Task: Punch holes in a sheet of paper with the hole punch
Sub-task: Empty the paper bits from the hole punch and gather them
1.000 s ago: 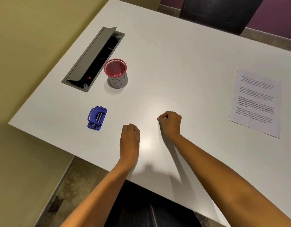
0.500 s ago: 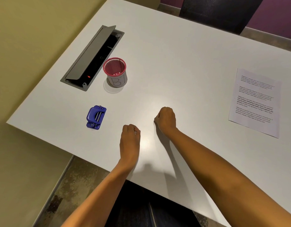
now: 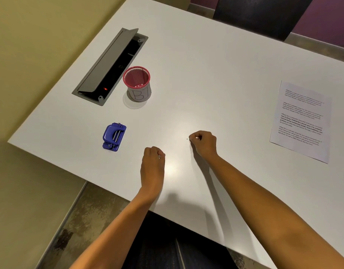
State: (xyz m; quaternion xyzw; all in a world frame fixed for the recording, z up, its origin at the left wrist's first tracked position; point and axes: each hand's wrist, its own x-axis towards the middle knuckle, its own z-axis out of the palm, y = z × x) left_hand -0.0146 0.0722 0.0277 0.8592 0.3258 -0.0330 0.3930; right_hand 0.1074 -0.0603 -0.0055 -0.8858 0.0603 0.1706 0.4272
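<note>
The blue hole punch (image 3: 114, 136) lies near the table's left front edge, with no hand on it. The printed sheet of paper (image 3: 301, 121) lies flat at the far right, out of reach of both hands. My left hand (image 3: 152, 164) rests as a closed fist on the table, to the right of the punch. My right hand (image 3: 204, 142) is at the table's middle, fingertips pinched on a tiny white paper dot. Another tiny white dot (image 3: 187, 139) lies on the table just left of those fingertips.
A red mesh cup (image 3: 137, 84) with a hand-lettered paper label holds a few white dots, behind the punch. Next to it an open grey cable hatch (image 3: 109, 66) is set into the white table (image 3: 215, 74). A dark chair back (image 3: 264, 12) stands beyond the far edge.
My right hand rolled knuckles-up half a second ago and has turned back, shifting slightly right, with its pinched fingertips showing again. My left hand and the objects have stayed put.
</note>
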